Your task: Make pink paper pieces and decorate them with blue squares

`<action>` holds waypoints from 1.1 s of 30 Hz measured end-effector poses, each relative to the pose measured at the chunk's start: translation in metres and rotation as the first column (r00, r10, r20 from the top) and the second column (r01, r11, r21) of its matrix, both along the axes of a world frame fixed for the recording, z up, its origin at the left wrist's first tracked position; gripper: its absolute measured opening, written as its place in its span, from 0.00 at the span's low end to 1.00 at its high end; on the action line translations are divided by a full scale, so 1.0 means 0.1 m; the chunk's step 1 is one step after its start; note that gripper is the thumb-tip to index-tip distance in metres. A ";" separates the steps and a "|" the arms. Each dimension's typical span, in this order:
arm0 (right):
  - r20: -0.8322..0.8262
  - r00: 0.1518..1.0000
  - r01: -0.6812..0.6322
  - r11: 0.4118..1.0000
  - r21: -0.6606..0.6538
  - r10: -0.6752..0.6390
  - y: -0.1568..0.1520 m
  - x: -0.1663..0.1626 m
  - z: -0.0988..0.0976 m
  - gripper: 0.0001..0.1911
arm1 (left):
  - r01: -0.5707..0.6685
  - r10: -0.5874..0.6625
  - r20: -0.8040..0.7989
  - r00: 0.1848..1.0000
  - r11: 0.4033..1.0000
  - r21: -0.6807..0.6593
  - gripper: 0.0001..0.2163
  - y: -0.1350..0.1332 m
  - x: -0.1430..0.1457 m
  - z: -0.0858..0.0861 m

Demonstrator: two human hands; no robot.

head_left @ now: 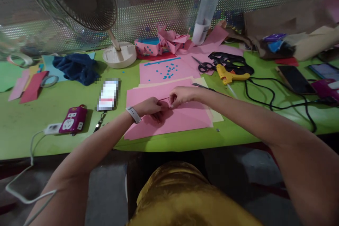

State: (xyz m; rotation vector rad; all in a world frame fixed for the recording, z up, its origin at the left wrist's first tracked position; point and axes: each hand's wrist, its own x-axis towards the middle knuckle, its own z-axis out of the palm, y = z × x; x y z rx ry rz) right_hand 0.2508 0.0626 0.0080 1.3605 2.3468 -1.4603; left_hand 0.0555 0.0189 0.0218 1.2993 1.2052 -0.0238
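My left hand [151,107] and my right hand [180,96] meet over a stack of pink paper sheets [185,118] on the green table [66,137]. Both hands are closed in a pinch on a small pink paper piece [166,101] between their fingertips. A pale band sits on my left wrist. Behind the stack lies another pink sheet [159,72] sprinkled with several small blue bits.
Black scissors [202,65] and a yellow glue gun [229,75] with its black cord lie right of the sheets. A fan [87,3], blue cloth [76,69], phones [108,95], pink power strip [72,119], folded pink boxes [164,42] and a clear bottle [205,16] surround them.
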 end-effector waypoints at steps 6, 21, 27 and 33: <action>0.039 0.999 -0.001 1.000 0.027 0.000 -0.03 -0.02 0.00 0.09 | 0.001 -0.001 -0.021 1.000 1.000 0.000 0.15 0.02 0.00 -0.03; 0.006 1.000 0.025 0.998 0.057 -0.026 -0.08 0.01 0.00 0.06 | 0.039 -0.014 -0.208 0.978 0.992 0.118 0.18 0.01 -0.24 0.04; -0.017 0.998 0.064 0.985 0.163 -0.062 -0.24 0.01 0.04 0.05 | 0.077 -0.035 -0.260 0.965 0.985 0.154 0.18 -0.05 -0.52 0.13; -0.108 0.971 0.237 0.806 0.542 -0.213 -0.48 0.14 0.18 0.06 | 0.020 0.110 -0.118 0.987 0.643 0.765 0.11 -0.15 -0.40 0.16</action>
